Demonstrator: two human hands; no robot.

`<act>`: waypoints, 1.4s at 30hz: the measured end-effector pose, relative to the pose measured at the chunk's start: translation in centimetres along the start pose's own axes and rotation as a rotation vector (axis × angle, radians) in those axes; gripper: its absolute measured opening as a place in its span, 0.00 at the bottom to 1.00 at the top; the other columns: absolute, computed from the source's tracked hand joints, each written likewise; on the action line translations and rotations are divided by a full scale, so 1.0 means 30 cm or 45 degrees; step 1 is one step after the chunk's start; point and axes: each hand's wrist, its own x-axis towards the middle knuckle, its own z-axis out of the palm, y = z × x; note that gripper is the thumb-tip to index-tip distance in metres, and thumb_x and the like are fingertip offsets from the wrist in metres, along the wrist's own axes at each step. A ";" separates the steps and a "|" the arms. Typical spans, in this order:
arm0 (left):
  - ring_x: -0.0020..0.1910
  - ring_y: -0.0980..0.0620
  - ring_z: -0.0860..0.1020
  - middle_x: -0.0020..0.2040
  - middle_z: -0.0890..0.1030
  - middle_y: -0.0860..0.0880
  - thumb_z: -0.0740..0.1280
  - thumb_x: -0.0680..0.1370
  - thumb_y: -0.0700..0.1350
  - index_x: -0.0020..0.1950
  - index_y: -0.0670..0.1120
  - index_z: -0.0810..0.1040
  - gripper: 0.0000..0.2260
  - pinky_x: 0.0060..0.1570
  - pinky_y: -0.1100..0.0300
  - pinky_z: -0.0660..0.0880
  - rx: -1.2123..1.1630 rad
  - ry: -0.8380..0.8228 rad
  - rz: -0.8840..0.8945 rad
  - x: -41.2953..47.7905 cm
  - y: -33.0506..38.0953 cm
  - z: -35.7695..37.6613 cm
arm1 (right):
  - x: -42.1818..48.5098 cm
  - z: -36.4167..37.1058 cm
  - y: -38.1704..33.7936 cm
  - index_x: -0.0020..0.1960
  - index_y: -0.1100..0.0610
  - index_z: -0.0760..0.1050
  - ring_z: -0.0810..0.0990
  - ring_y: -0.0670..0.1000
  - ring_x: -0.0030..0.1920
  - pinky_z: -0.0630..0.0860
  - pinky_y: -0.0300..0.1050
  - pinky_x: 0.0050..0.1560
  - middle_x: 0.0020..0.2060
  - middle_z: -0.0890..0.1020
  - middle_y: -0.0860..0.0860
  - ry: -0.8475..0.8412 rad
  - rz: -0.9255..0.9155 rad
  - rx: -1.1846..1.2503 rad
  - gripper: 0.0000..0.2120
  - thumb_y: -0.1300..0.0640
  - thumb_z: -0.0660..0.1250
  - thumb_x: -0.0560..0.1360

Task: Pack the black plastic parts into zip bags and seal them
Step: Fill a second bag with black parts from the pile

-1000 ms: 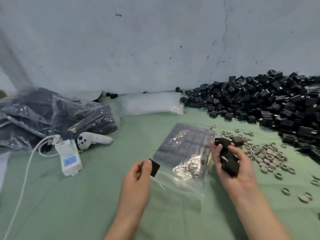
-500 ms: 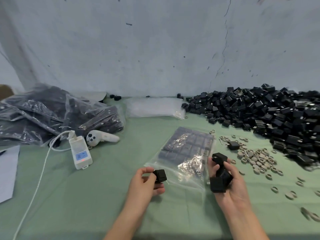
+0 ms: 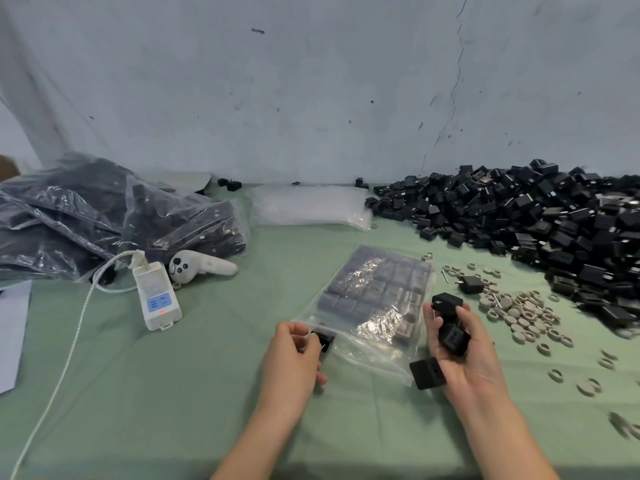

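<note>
1 part (image 3: pixel 323 339) pinched in left fingers (image 3: pixel 298 330); right fingers (image 3: pixel 468 318) curl round 3 parts (image 3: pixel 453 338).

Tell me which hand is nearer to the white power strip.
Left. The left hand, pinching a black part, is to the right of the power strip, green cloth between them. The right hand, gripping black parts, is farther right, beyond the zip bag.

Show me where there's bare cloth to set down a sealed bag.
Bare green cloth lies between the white power strip and the zip bag, running down to the near edge left of the left hand. Right of the right hand it is crowded: grey rings, then the black parts pile.
</note>
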 end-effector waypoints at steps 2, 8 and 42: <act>0.23 0.52 0.79 0.41 0.79 0.46 0.64 0.80 0.42 0.47 0.48 0.71 0.03 0.26 0.64 0.74 0.054 0.010 0.027 -0.018 0.003 -0.004 | -0.001 0.000 -0.003 0.53 0.54 0.76 0.86 0.60 0.48 0.82 0.38 0.35 0.58 0.79 0.65 0.004 -0.015 -0.041 0.08 0.63 0.70 0.76; 0.52 0.57 0.73 0.50 0.76 0.59 0.64 0.79 0.47 0.51 0.54 0.77 0.04 0.57 0.59 0.70 0.761 -0.059 0.663 -0.087 -0.047 -0.051 | 0.020 -0.015 -0.024 0.51 0.53 0.75 0.83 0.60 0.56 0.81 0.38 0.33 0.56 0.81 0.61 0.037 -0.116 -0.167 0.06 0.62 0.67 0.79; 0.74 0.51 0.60 0.71 0.68 0.51 0.43 0.83 0.59 0.73 0.50 0.66 0.25 0.76 0.51 0.49 1.422 -0.281 0.786 -0.075 -0.040 0.070 | 0.023 -0.054 -0.075 0.53 0.51 0.75 0.85 0.56 0.47 0.81 0.39 0.34 0.51 0.83 0.57 -0.034 -0.174 -0.370 0.08 0.63 0.66 0.79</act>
